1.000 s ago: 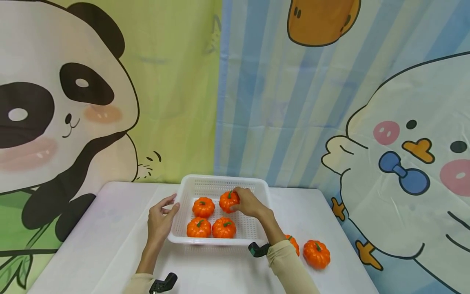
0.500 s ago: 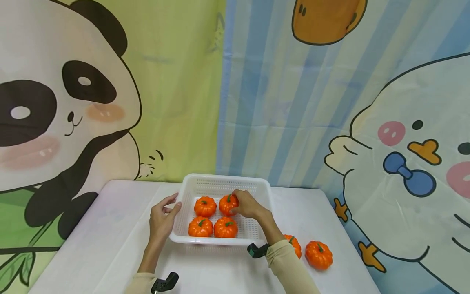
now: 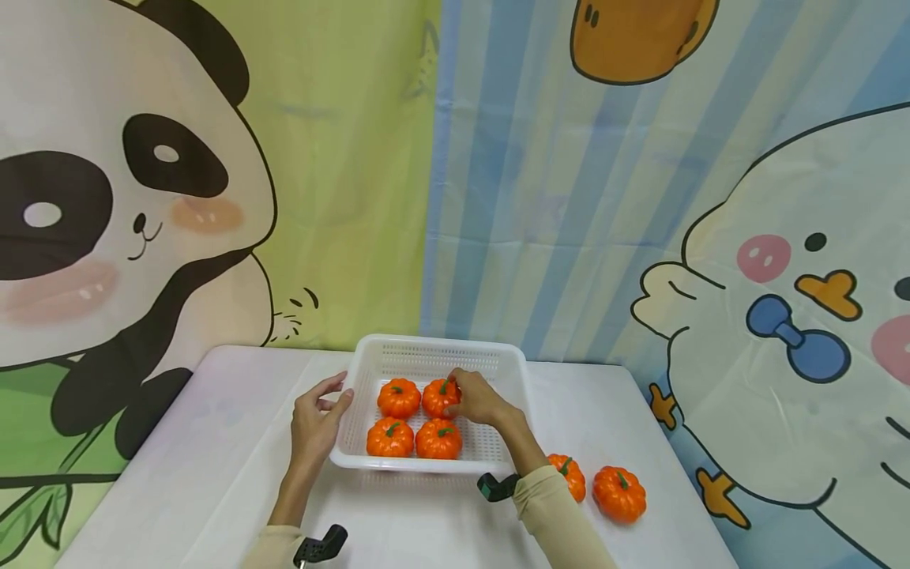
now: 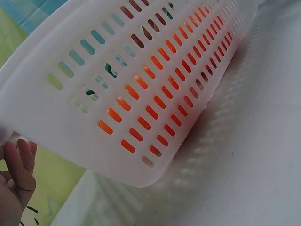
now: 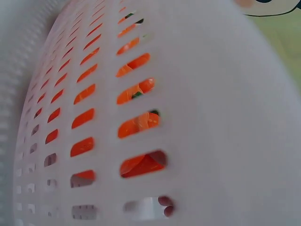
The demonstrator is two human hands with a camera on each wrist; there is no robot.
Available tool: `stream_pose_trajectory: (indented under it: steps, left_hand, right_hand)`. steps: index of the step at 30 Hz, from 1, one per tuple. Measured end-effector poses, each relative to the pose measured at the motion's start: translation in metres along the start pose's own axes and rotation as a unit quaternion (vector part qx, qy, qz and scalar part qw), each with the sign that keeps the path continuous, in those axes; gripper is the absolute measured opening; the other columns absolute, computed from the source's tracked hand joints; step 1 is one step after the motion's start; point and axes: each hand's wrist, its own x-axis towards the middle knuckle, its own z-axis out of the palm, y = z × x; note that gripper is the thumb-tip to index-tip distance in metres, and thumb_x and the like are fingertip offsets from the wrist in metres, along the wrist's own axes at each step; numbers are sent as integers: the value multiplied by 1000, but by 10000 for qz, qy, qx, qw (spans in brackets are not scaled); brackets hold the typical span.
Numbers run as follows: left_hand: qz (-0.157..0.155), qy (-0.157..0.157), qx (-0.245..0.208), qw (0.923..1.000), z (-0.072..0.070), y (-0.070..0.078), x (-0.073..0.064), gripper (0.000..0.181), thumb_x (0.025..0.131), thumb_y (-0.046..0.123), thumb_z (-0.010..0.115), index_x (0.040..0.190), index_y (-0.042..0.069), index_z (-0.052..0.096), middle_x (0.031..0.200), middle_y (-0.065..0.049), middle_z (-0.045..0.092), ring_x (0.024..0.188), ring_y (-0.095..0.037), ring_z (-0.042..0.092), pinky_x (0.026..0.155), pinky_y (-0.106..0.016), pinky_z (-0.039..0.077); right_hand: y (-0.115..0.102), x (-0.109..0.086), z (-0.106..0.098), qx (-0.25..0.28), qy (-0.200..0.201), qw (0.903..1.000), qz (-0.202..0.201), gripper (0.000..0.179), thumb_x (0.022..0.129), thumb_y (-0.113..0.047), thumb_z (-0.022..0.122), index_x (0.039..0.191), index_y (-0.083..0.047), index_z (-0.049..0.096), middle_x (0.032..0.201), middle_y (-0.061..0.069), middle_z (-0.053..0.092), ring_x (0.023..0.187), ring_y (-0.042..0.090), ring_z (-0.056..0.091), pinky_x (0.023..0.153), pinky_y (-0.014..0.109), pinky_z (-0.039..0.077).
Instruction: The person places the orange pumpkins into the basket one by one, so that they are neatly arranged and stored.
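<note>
A white perforated plastic basket (image 3: 490,466) stands on the table with several small orange pumpkins inside. My left hand (image 3: 313,423) holds the basket's left rim, thumb and fingertips at the edge; in the left wrist view its bent fingers (image 4: 21,167) show beside the basket wall (image 4: 56,108). Reaching over the right side, my right hand (image 3: 483,399) grips the back-right pumpkin (image 3: 438,399) by its right side. That pumpkin sits close beside the back-left pumpkin (image 3: 399,398). In front are two more, one left (image 3: 389,438) and one right (image 3: 438,439). The right wrist view shows mostly basket wall (image 5: 211,117).
Outside the basket to the right lie two pumpkins on the white table (image 3: 412,521): one pumpkin (image 3: 620,495) in full view, another pumpkin (image 3: 571,476) partly behind my right sleeve. A cartoon-printed curtain (image 3: 362,197) hangs behind the table.
My right hand has brought its pumpkin slightly down and left, nearer the back-left pumpkin. The left hand stays at the basket rim. The head view has shifted a little.
</note>
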Motion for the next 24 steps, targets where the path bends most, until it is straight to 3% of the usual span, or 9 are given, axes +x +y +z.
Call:
stream_pose_trajectory:
  steps: [2,8,9,16,24]
  left_hand:
    - [-8,10,-2,10000,0,0,0,41,105,28,73,144,17,72,132,-13,74,89,-14,62,76,-21,48]
    - [16,-33,7,10000,2,1,1,40,106,27,72,145,17,72,132,-13,74,89,-14,62,78,-22,47]
    - [18,-50,4,10000,2,1,2,40,106,27,72,145,17,72,132,-14,74,89,-14,62,78,-22,47]
    - [40,-58,17,10000,2,3,1,40,106,27,72,145,17,72,132,-14,74,89,-13,62,78,-23,46]
    - [34,-1,43,10000,0,1,0,41,105,27,73,145,16,72,132,-14,74,86,-10,62,76,-23,47]
  right_hand:
    - [9,0,2,32,53,9999,-114,55,87,-27,94,123,2,64,104,10,73,93,23,65,90,40,59]
    - [-13,-10,-8,12,90,9998,160,53,88,-21,92,126,5,64,111,17,74,102,31,68,101,48,59]
    - [-26,-13,-13,47,54,9994,343,52,87,-15,91,125,8,64,112,21,74,103,35,68,102,53,59]
    - [-34,-19,-18,101,43,9973,724,59,89,-17,89,135,10,64,130,27,71,124,45,63,115,58,50]
    - [-38,-27,-31,222,292,9966,734,65,91,-18,88,141,15,63,140,31,69,132,48,60,119,62,45]
